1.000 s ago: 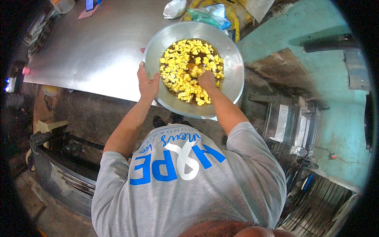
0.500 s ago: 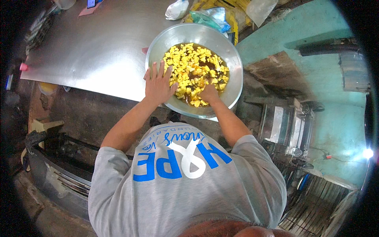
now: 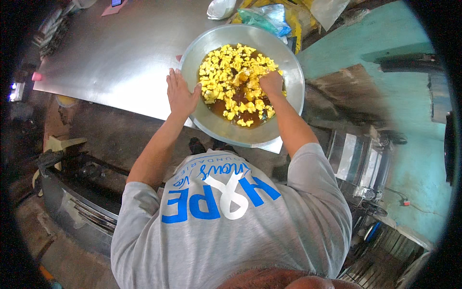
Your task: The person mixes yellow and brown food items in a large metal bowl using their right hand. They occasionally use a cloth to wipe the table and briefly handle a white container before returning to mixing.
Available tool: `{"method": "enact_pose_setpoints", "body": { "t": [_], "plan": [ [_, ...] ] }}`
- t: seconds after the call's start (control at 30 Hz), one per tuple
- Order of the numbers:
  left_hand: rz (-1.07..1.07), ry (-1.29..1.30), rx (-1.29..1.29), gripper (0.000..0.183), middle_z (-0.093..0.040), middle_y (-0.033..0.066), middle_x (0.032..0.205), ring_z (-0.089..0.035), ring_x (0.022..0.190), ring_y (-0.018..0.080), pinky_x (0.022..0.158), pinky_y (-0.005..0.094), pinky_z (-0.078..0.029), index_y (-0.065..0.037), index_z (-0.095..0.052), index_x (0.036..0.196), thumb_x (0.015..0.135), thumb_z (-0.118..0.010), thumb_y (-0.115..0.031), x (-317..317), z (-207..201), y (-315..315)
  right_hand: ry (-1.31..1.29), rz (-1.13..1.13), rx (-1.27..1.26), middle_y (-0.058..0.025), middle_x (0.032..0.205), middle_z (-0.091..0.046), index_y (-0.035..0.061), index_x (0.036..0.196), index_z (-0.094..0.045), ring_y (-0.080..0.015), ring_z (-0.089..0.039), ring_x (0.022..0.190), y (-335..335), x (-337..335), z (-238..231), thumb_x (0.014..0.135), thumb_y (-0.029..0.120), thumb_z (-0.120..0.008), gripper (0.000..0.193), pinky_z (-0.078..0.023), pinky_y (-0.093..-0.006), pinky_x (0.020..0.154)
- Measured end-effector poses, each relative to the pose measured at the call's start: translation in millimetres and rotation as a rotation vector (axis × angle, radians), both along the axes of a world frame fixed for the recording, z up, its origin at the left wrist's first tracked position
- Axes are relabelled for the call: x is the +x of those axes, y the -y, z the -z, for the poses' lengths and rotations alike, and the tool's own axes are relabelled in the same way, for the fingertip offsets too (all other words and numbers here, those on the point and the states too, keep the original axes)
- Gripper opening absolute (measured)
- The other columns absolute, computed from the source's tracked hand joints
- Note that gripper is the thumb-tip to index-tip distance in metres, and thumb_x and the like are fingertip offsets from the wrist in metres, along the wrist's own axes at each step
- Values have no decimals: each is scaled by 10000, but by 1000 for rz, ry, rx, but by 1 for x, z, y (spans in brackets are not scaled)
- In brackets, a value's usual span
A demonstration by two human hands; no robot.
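A wide metal bowl [image 3: 292, 102] sits at the edge of the metal table. In it, many small lumpy yellow pieces [image 3: 219, 72] lie in a brown liquid [image 3: 220, 106], which shows mostly toward the near side. My left hand [image 3: 182, 96] rests on the bowl's left rim, fingers stretched out and thumb apart. Inside the bowl at the right, my right hand [image 3: 272, 84] is down among the yellow pieces. Its fingertips are hidden there, so what they hold does not show.
The metal table [image 3: 110, 53] stretches away to the left, with a phone [image 3: 116, 2] at its far side. Behind the bowl lie a white bag [image 3: 221, 8] and a green and blue plastic bag [image 3: 262, 20]. A turquoise wall [image 3: 346, 43] and a metal machine [image 3: 347, 156] stand at the right.
My right hand has moved up and right through the yellow pieces, baring more brown liquid at the near side. My left hand has shifted left, outward on the rim.
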State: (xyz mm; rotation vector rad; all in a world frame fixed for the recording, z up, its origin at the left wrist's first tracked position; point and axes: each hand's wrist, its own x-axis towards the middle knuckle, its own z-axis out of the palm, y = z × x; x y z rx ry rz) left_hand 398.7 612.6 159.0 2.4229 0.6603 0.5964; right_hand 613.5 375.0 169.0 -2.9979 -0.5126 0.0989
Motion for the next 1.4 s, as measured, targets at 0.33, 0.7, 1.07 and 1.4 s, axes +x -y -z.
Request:
{"method": "enact_pose_setpoints", "body": {
  "t": [0.33,0.7,1.07,1.4],
  "plan": [
    [33,22,-51,778,-162,340,1365,-208,1272,463,1037,455,-228,120,-159,1326,800,-597,-251,-6,-6,49,-261,-166,125,-249,761,-612,-92,738,-607,-357,-619,757,-26,-21,26,685,119,-583,219,-510,-399,696],
    [136,-168,53,741,-315,272,1334,-328,1244,386,1003,445,-323,58,-218,1334,857,-491,-439,105,-17,-54,-110,-234,205,-233,682,-600,-39,681,-608,-368,-602,664,0,-19,-9,694,111,-546,162,-495,-419,637],
    [398,-277,427,592,-421,114,1297,-414,1198,297,959,442,-382,-117,-324,1328,881,-414,-494,280,-49,-19,-229,-248,199,-215,695,-598,-3,742,-619,-384,-587,710,15,-63,-10,654,115,-569,156,-479,-451,670],
    [313,-359,-92,677,-382,187,1343,-391,1225,324,1024,392,-299,-37,-319,1340,889,-341,-541,215,-20,-102,-209,-299,53,-211,685,-602,-12,742,-626,-382,-587,719,13,-41,-5,696,151,-576,176,-471,-430,708]
  ]
}}
